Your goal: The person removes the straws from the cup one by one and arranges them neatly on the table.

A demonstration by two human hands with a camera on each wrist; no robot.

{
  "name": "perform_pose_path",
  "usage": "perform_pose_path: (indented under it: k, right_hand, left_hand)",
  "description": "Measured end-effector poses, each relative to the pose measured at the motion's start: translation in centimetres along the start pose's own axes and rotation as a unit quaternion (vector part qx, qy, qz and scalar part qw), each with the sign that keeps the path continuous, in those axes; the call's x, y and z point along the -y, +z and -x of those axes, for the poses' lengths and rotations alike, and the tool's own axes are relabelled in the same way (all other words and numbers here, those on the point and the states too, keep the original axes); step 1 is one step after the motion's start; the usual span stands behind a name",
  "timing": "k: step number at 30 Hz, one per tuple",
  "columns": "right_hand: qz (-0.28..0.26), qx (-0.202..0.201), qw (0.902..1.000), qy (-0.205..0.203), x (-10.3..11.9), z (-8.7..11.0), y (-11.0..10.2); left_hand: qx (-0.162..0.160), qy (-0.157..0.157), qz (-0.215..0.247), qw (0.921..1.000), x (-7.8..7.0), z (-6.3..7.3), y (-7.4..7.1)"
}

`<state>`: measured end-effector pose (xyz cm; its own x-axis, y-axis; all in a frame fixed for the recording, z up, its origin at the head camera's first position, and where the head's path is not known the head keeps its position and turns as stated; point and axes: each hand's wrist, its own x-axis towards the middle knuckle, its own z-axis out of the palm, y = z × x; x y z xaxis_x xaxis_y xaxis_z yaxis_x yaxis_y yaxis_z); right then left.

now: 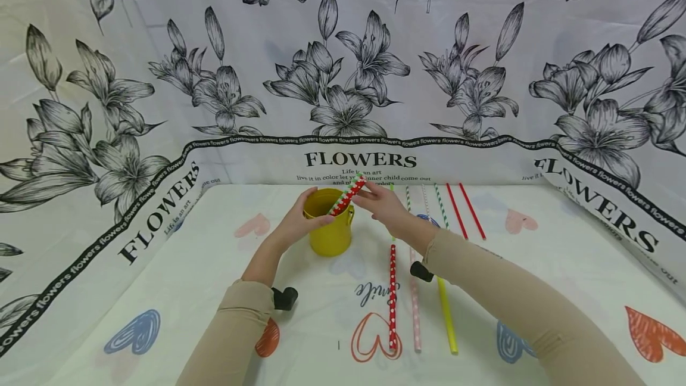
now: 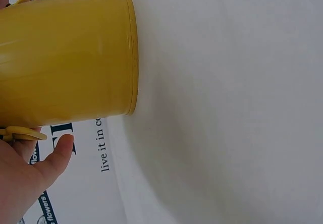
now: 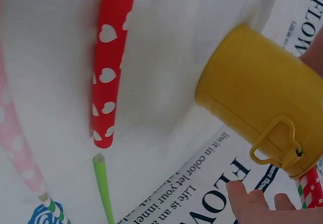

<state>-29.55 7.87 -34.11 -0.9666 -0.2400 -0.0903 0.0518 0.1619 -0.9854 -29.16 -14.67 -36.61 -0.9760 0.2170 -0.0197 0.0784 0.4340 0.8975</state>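
Note:
A yellow bucket with small side handles stands upright on the table. My left hand grips it at the left, the thumb at the front rim; in the left wrist view part of that hand shows beside a handle. My right hand is at the bucket's right side and pinches patterned paper straws, red with white marks and green with white. They slant up to the right out of the bucket's mouth, and their lower ends are hidden inside. The right wrist view shows the straws beside its fingers.
Right of the bucket lie a red straw with white hearts, a pale pink one and a yellow one. Farther back are a light green straw, green-striped straws and two plain red straws. A flower-printed cloth hangs behind.

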Motion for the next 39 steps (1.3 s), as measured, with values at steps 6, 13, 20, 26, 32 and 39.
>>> perform_pose_path:
  k: [6,13,20,26,32,39]
  right_hand:
    - [0.001,-0.031,0.9995,0.001,0.4,-0.7,0.9]
    - [-0.008,-0.057,0.9983,0.003,0.6,-0.5,1.5]
    - [0.016,-0.057,0.9982,-0.007,0.8,0.2,1.1]
    - [0.018,-0.056,0.9981,-0.020,1.5,1.0,0.1]
    - [0.012,-0.054,0.9985,-0.003,2.4,2.0,-1.5]
    - [0.014,-0.055,0.9983,-0.009,3.1,3.1,-3.5]
  left_hand:
    - [0.002,0.002,-0.002,1.0000,-0.1,0.1,0.2]
    - [0.006,0.009,0.002,0.9999,-0.1,0.2,0.4]
    - [0.005,0.008,0.004,1.0000,-0.1,0.3,0.3]
    - [0.000,0.004,-0.001,1.0000,0.0,0.1,0.1]
    - [0.000,0.006,-0.003,1.0000,-0.1,0.1,0.0]
    - [0.001,0.003,0.003,1.0000,-0.1,0.2,0.1]
